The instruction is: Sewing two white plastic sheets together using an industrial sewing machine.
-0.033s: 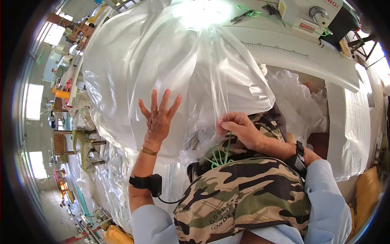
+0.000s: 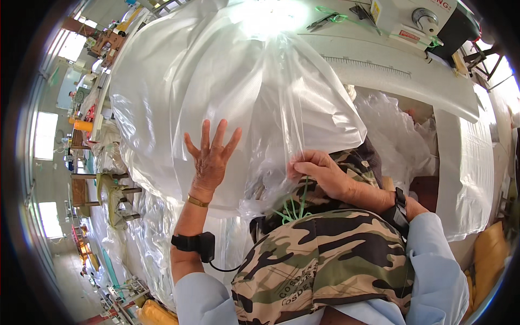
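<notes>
A large sheet of translucent white plastic [image 2: 216, 89] spreads across the work table and hangs down toward my lap. Its folds gather upward to a bright light at the top of the view. My left hand [image 2: 210, 165] lies flat on the sheet with its fingers spread, holding nothing. Further right, my right hand [image 2: 320, 169] pinches the gathered edge of the plastic between thumb and curled fingers. Thin green strings [image 2: 293, 211] hang just below that hand, over my camouflage apron [image 2: 330, 260]. What lies inside the right hand's curled fingers is hidden.
Thread snips [image 2: 320, 22] with green cord lie on the table beyond the sheet. A white sewing machine [image 2: 414, 24] stands at the far right. Ruler marks [image 2: 374, 66] run along the table. Crumpled clear plastic [image 2: 398, 127] fills the space right of my lap.
</notes>
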